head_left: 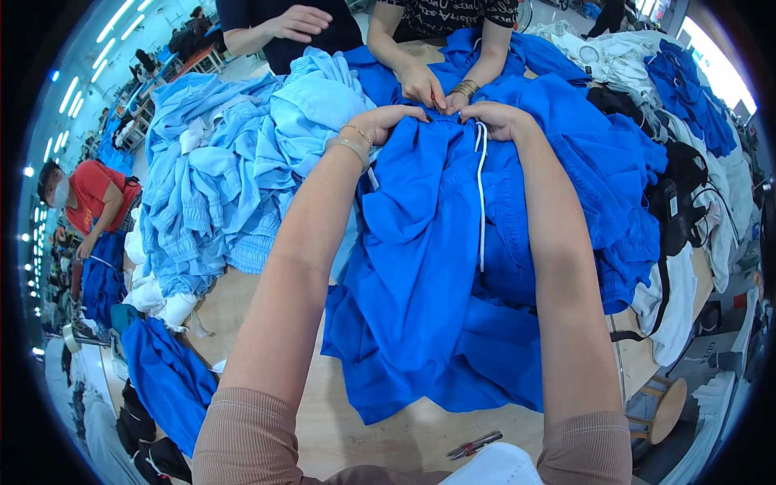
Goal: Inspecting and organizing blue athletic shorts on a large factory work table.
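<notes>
Blue drawstring pants (412, 234) lie spread toward me on the table, a white cord (482, 194) hanging from their gathered waistband. My left hand (381, 124) pinches the far edge of the waistband on the left. On the right, my right hand (497, 121) grips the same edge beside the cord. Between my hands, a person across the table has both hands at the waistband; one hand (420, 85) holds a small red thing, too small to name. That person's other hand (459, 99) wears gold bangles. My fingertips are partly hidden in the cloth.
A heap of light blue garments (234, 162) lies left, more blue garments (598, 178) right. White cloth (566, 48) and a black strap (675, 202) are at the far right. Pens (475, 444) lie near me on the table (323, 436). A wooden stool (669, 411) stands lower right.
</notes>
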Action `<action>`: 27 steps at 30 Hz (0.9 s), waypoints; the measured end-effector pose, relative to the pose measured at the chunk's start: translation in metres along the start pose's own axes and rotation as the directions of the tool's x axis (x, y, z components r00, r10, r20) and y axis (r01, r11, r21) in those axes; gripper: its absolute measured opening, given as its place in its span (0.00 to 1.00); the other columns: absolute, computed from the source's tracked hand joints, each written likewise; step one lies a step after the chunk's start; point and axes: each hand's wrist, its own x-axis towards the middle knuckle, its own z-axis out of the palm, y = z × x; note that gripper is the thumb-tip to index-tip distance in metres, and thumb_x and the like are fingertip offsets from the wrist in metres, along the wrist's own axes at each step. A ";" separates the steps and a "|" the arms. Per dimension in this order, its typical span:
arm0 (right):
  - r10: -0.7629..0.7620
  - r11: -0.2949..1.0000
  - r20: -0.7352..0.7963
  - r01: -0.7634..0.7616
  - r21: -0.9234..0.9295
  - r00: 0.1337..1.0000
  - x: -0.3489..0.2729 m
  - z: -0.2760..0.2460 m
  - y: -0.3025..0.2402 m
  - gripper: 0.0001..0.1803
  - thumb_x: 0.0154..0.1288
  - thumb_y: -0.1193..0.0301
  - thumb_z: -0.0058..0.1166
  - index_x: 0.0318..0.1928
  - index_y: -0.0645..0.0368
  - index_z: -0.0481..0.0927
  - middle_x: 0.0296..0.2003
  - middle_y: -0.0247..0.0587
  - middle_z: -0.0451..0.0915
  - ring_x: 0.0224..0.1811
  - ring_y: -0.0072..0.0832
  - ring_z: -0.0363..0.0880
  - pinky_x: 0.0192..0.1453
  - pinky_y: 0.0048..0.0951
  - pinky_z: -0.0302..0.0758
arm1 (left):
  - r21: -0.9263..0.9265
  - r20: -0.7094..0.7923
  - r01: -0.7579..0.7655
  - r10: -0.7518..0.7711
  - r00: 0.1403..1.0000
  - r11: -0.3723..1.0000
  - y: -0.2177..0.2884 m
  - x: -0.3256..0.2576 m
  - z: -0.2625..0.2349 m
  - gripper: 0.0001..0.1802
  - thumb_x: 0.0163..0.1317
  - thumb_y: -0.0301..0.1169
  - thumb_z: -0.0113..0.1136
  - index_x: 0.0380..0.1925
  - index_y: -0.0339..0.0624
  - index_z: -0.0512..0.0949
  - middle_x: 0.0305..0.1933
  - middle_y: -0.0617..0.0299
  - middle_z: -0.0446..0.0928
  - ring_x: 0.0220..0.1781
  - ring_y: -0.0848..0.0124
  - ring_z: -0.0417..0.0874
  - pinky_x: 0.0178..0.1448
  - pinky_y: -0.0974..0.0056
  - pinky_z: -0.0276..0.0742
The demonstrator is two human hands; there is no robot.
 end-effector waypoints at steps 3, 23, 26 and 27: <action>0.006 1.000 -0.009 -0.005 0.011 1.000 -0.001 0.000 0.000 0.04 0.56 0.69 0.56 0.31 0.55 0.78 0.22 0.24 0.74 0.21 0.13 0.69 0.25 0.18 0.67 | 0.051 -0.016 -0.031 0.031 0.999 0.998 0.000 0.001 0.001 0.11 0.55 0.31 0.61 0.36 0.37 0.79 0.39 0.58 0.82 0.37 0.71 0.81 0.46 0.66 0.79; -0.110 0.993 0.077 0.106 0.053 0.991 -0.005 0.000 0.002 0.06 0.54 0.73 0.57 0.33 0.52 0.76 0.26 0.25 0.76 0.23 0.14 0.71 0.25 0.18 0.67 | 0.973 -0.200 -0.044 0.917 0.346 0.229 -0.037 -0.009 0.065 0.09 0.49 0.30 0.61 0.28 0.37 0.82 0.31 0.47 0.81 0.34 0.52 0.83 0.41 0.55 0.79; -0.148 0.987 0.105 0.140 0.077 0.983 -0.007 0.000 0.000 0.06 0.54 0.74 0.57 0.33 0.52 0.77 0.24 0.26 0.76 0.24 0.15 0.73 0.27 0.18 0.70 | 0.829 -0.329 -0.261 0.810 0.486 0.494 -0.027 -0.005 0.047 0.09 0.51 0.30 0.60 0.30 0.36 0.83 0.29 0.49 0.81 0.30 0.60 0.83 0.36 0.60 0.77; -0.138 0.987 0.133 0.125 0.103 0.981 -0.006 0.001 -0.001 0.07 0.55 0.73 0.57 0.35 0.52 0.77 0.25 0.26 0.77 0.24 0.15 0.74 0.27 0.19 0.72 | 0.713 -0.366 -0.344 0.743 0.561 0.611 -0.025 -0.005 0.041 0.10 0.52 0.30 0.60 0.30 0.35 0.83 0.27 0.52 0.82 0.27 0.65 0.82 0.32 0.63 0.76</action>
